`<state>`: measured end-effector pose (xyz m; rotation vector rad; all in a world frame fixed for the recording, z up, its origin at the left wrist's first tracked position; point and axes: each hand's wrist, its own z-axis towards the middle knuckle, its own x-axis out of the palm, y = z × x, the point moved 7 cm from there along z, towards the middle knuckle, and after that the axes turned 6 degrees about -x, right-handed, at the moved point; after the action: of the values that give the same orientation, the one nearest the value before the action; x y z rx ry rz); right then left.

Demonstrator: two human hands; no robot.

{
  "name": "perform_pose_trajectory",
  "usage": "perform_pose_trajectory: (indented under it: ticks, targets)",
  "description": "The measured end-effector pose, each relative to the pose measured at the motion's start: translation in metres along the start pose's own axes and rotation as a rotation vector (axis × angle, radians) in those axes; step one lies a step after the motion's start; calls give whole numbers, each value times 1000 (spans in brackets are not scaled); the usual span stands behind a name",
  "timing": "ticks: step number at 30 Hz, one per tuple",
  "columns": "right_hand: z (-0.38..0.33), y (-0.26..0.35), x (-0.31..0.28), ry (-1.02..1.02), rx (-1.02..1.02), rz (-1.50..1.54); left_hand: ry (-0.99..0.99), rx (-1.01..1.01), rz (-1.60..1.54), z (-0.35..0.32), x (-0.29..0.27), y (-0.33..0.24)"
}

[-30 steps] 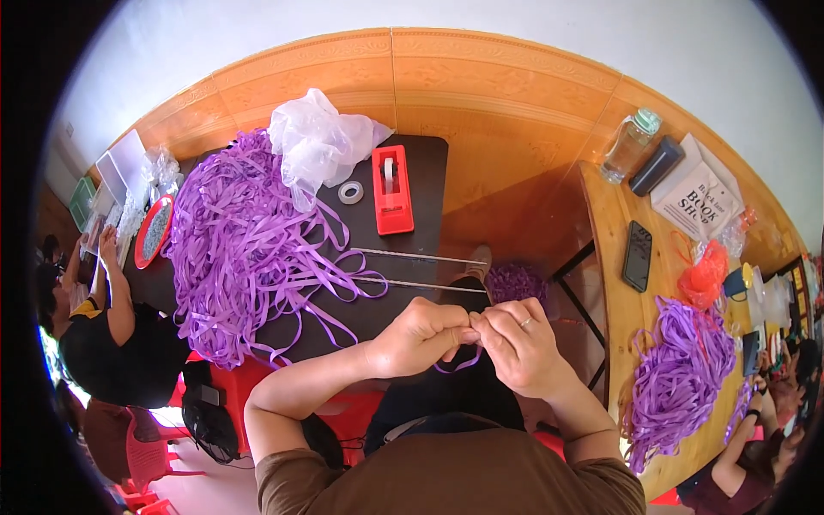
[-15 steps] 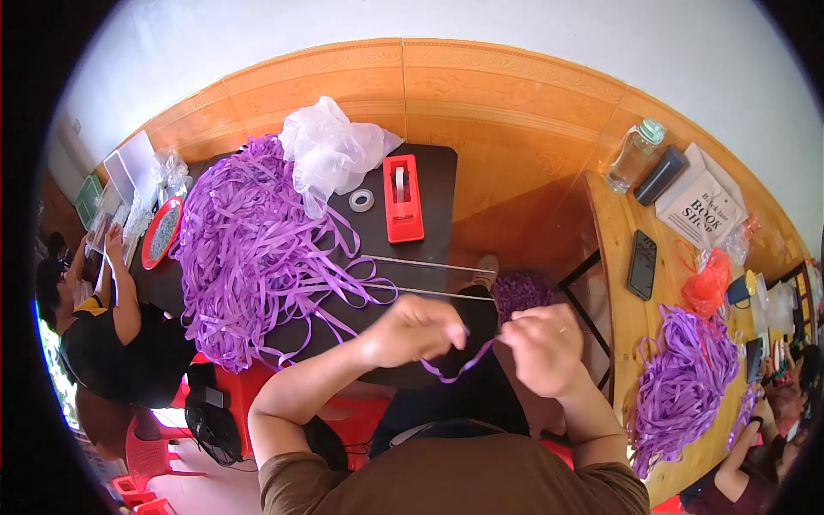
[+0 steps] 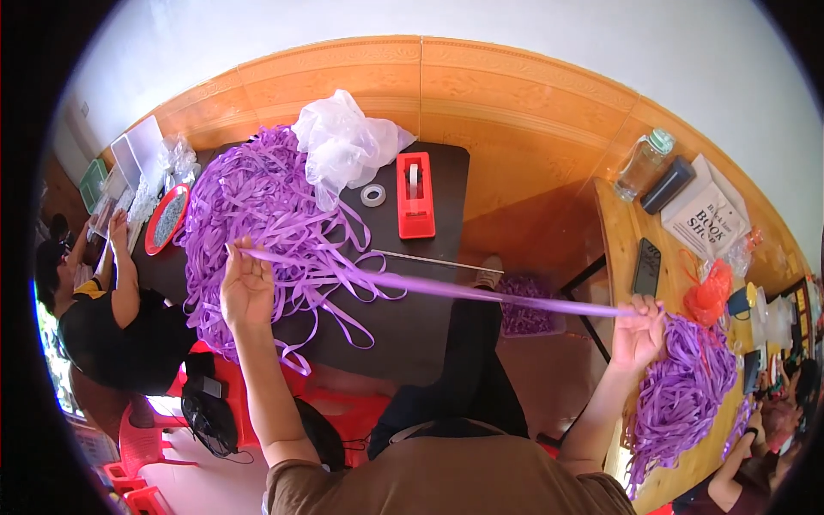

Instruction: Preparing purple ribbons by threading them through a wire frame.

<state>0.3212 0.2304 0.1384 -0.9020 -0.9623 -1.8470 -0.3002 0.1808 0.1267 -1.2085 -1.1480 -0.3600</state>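
A purple ribbon (image 3: pixel 455 288) is stretched wide across my body, slightly blurred, from one hand to the other. My left hand (image 3: pixel 247 290) pinches one end, in front of a big tangled heap of purple ribbons (image 3: pixel 245 193) on the dark table. Over at the wooden table's near edge, my right hand (image 3: pixel 638 336) grips the other end, beside a second pile of purple ribbons (image 3: pixel 682 395). A thin pale rod (image 3: pixel 438 260) juts out from the dark table's right edge, just behind the taut ribbon.
On the dark table (image 3: pixel 378 330) are a red tape dispenser (image 3: pixel 416 202), a tape roll (image 3: pixel 372 196) and a crumpled plastic bag (image 3: pixel 348 146). The wooden table holds a phone (image 3: pixel 647 268) and a bottle (image 3: pixel 644 163). A co-worker (image 3: pixel 112 322) sits at left; a ribbon-filled bin (image 3: pixel 528 318) stands between the tables.
My hands have moved far apart, left toward the heap and right toward the wooden table. The short, slack, twisted ribbon between them is now pulled long and straight.
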Motion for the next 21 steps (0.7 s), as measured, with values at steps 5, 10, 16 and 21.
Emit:
perform_pose_trajectory:
  ticks: [5, 10, 16, 21]
  targets:
    - [-11, -2, -9, 2, -19, 60, 6, -85, -106, -8, -28, 20]
    - [-13, 1, -16, -4, -20, 26, 59, -115, -262, -14, -39, 27]
    - [-18, 0, -29, -22, 6, 14, 153, -129, -316, -24, -25, 36]
    - [-19, 0, -37, -25, 14, -2, 128, -154, -359, -27, -17, 40]
